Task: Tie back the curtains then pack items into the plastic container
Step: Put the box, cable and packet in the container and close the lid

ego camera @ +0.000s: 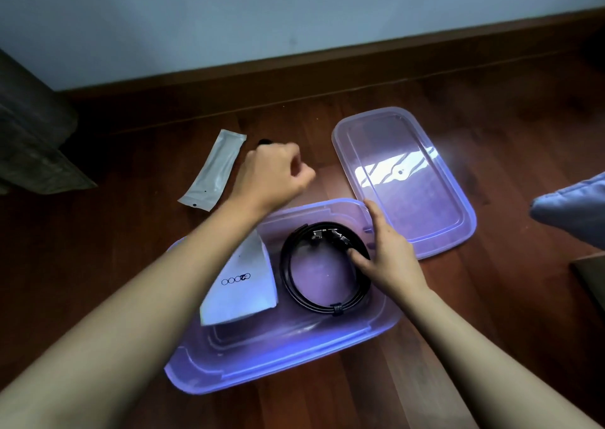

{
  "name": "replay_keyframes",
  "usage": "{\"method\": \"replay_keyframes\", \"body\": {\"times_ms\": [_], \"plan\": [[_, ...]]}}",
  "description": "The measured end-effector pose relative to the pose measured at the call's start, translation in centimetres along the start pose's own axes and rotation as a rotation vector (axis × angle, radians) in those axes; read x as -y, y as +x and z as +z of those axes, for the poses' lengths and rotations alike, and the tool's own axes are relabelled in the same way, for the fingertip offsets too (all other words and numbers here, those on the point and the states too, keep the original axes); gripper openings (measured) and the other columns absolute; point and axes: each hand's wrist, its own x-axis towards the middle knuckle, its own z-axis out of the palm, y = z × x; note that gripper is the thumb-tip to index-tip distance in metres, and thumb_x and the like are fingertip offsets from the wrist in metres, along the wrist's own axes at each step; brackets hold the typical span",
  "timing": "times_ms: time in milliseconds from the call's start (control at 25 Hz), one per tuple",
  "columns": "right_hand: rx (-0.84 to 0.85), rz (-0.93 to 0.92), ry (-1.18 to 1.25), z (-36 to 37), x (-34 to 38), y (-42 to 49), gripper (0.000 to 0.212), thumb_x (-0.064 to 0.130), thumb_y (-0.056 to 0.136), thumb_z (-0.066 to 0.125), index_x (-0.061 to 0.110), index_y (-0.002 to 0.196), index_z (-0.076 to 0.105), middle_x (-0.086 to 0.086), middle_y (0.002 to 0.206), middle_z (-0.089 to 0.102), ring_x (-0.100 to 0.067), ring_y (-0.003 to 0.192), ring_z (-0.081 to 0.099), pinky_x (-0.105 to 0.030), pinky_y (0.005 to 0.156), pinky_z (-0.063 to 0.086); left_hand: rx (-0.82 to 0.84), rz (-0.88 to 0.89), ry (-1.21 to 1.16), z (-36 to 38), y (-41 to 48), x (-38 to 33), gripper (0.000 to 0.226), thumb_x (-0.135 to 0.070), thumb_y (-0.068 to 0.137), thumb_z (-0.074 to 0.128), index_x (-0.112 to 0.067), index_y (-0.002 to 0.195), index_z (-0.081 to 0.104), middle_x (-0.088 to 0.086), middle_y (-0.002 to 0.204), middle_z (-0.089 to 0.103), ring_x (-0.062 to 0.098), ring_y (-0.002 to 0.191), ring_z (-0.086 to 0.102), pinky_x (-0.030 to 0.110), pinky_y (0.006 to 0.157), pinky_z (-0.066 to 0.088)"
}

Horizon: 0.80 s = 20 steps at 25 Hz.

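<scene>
A clear plastic container (229, 376) sits open on the wooden floor in front of me. Inside lie a coiled black cable (291, 284) and a white packet (242, 284) with printed circles. My right hand (389, 258) reaches into the container, fingertips pressing on the coil's right side. My left hand (271, 176) is beyond the container's far edge, fingers curled round a small black object (264, 142) of which only the tip shows. A long white pouch (214, 170) lies on the floor just left of that hand.
The container's lid (406, 180) lies flat on the floor to the right of the container. A grey curtain (29, 134) hangs at the far left. A wall with dark skirting runs behind. Blue fabric (576, 209) shows at the right edge.
</scene>
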Motion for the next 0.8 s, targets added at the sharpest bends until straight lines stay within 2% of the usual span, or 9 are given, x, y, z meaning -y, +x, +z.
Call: {"method": "replay_keyframes", "body": {"times_ms": [40,120,200,360,440,520,640,720,800], "plan": [[0.0,0.0,0.001,0.1,-0.1,0.0,0.088,0.033,0.078,0.069,0.035,0.146,0.014,-0.004,0.113,0.062,-0.026,0.098,0.063,-0.036,0.077,0.048,0.025,-0.038,0.016,0.7,1.6,1.7,0.034,-0.033,0.08,0.049,-0.012,0.1,0.067,0.017,0.099,0.066,0.036,0.093,0.061,0.04,0.08,0.051],[-0.003,0.001,0.004,0.2,-0.1,0.0,0.087,0.032,0.078,0.069,0.036,0.145,0.014,-0.004,0.113,0.062,-0.026,0.095,0.064,-0.037,0.077,0.05,0.246,-0.14,0.146,2.7,4.0,5.0,0.041,-0.024,0.091,0.049,-0.018,0.132,0.051,0.023,0.137,0.045,0.039,0.122,0.047,0.041,0.1,0.041],[0.002,0.007,0.007,0.2,-0.2,0.1,0.087,0.032,0.077,0.069,0.036,0.145,0.015,-0.004,0.113,0.062,-0.026,0.095,0.064,-0.038,0.078,0.051,0.418,-0.182,0.241,4.5,4.6,7.4,0.047,-0.023,0.095,0.049,-0.022,0.141,0.041,0.023,0.152,0.02,0.041,0.135,0.032,0.041,0.11,0.031],[0.006,0.011,-0.007,0.2,-0.2,0.0,0.087,0.033,0.078,0.068,0.035,0.146,0.014,-0.002,0.116,0.061,-0.026,0.098,0.063,-0.035,0.077,0.049,0.282,-0.19,0.176,5.0,4.3,8.5,0.033,-0.012,0.091,0.056,-0.014,0.124,0.061,0.023,0.134,0.048,0.038,0.118,0.051,0.037,0.1,0.04],[0.011,0.008,-0.005,0.1,-0.2,0.0,0.086,0.034,0.079,0.067,0.034,0.147,0.013,-0.003,0.117,0.061,-0.026,0.099,0.062,-0.035,0.078,0.048,0.174,-0.235,-0.052,3.7,4.0,7.4,0.031,-0.016,0.084,0.062,-0.019,0.115,0.068,0.016,0.121,0.062,0.03,0.111,0.058,0.033,0.095,0.044],[0.022,0.008,0.003,0.1,-0.1,0.1,0.086,0.033,0.08,0.067,0.034,0.147,0.013,-0.003,0.118,0.061,-0.026,0.101,0.061,-0.035,0.079,0.046,0.128,-0.16,-0.367,1.7,2.2,4.8,0.032,-0.027,0.074,0.064,-0.029,0.105,0.071,0.005,0.103,0.067,0.018,0.099,0.061,0.026,0.088,0.045],[0.025,0.004,0.03,-0.2,0.0,0.1,0.084,0.03,0.08,0.067,0.034,0.146,0.016,-0.005,0.116,0.062,-0.028,0.102,0.061,-0.035,0.078,0.045,0.241,0.149,-0.473,0.2,-3.2,0.5,0.029,-0.024,0.07,0.067,-0.029,0.098,0.073,-0.006,0.094,0.06,0.005,0.092,0.057,0.013,0.08,0.044],[0.023,0.007,0.051,-0.2,0.0,0.1,0.083,0.025,0.08,0.066,0.035,0.146,0.018,-0.006,0.112,0.063,-0.03,0.102,0.06,-0.034,0.075,0.043,0.399,0.313,-0.358,1.1,-6.4,-0.4,0.028,-0.021,0.072,0.065,-0.024,0.098,0.075,0.001,0.097,0.06,0.01,0.092,0.058,0.014,0.079,0.043],[0.02,0.015,0.062,-0.2,0.0,0.0,0.082,0.022,0.079,0.065,0.036,0.146,0.019,-0.006,0.107,0.063,-0.029,0.101,0.06,-0.032,0.072,0.04,0.615,0.385,-0.138,2.9,-7.8,-0.1,0.03,-0.021,0.076,0.063,-0.023,0.104,0.072,0.009,0.105,0.057,0.022,0.097,0.057,0.024,0.085,0.042]]}}
